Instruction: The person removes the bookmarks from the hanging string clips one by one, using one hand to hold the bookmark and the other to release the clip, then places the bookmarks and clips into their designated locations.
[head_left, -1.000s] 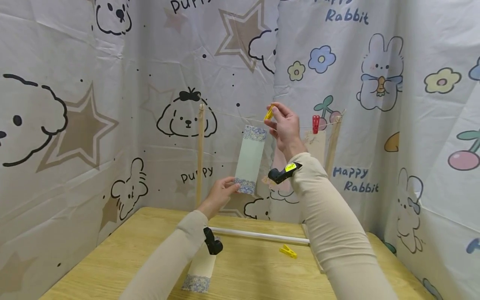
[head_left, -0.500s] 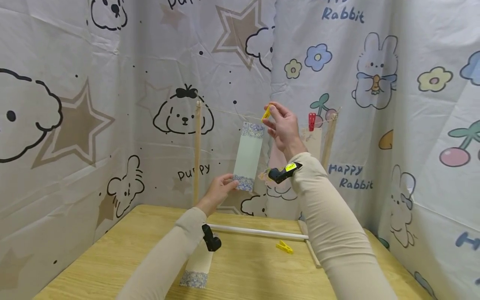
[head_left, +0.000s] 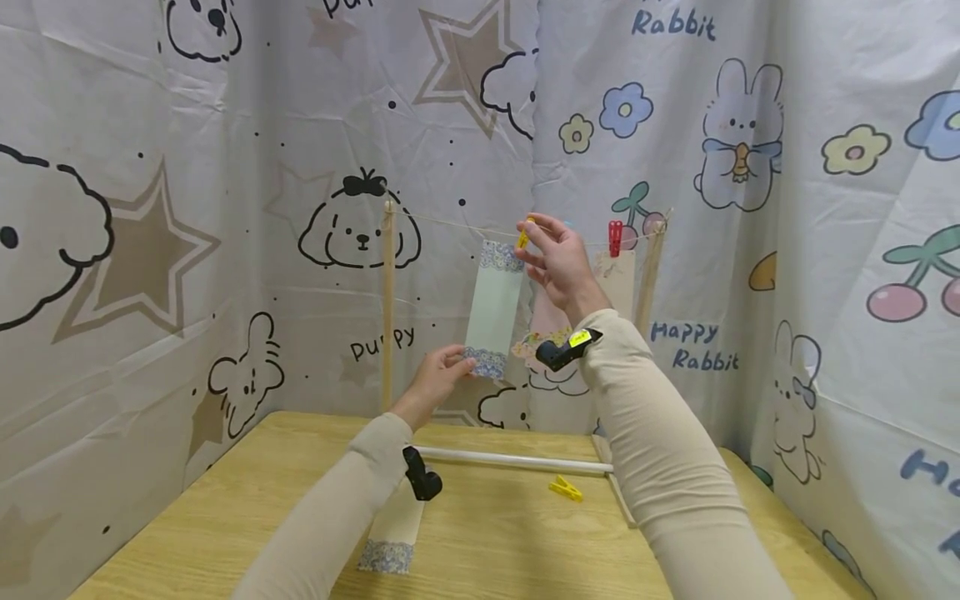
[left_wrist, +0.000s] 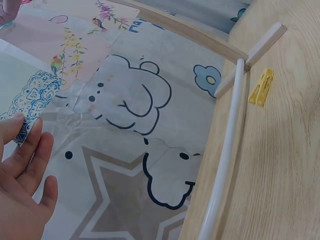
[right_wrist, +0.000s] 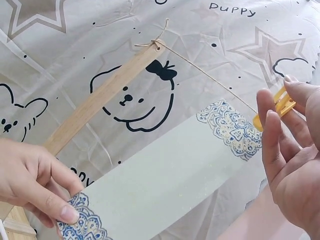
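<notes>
My left hand (head_left: 433, 385) pinches the lower end of a pale green paper strip (head_left: 495, 304) with blue lace-pattern ends, thumb in front. The strip stands nearly upright, tilted a little, its top edge just under a thin string (head_left: 442, 223). My right hand (head_left: 564, 260) pinches a yellow clothespin (right_wrist: 281, 109) between thumb and fingers. In the right wrist view the clothespin's tip is at the string, right by the strip's upper right corner.
The string runs between two wooden posts (head_left: 388, 308). A red clothespin (head_left: 615, 239) holds a cream strip (head_left: 621, 279); a pink strip (head_left: 550, 312) hangs behind my right hand. On the table lie a yellow clothespin (head_left: 566, 488) and a cream strip (head_left: 390, 533). A white rod (head_left: 517, 459) joins the stand's base.
My right hand has lowered the yellow clothespin a little toward the green strip's top corner. The left hand keeps its pinch on the strip. The head view has shifted slightly.
</notes>
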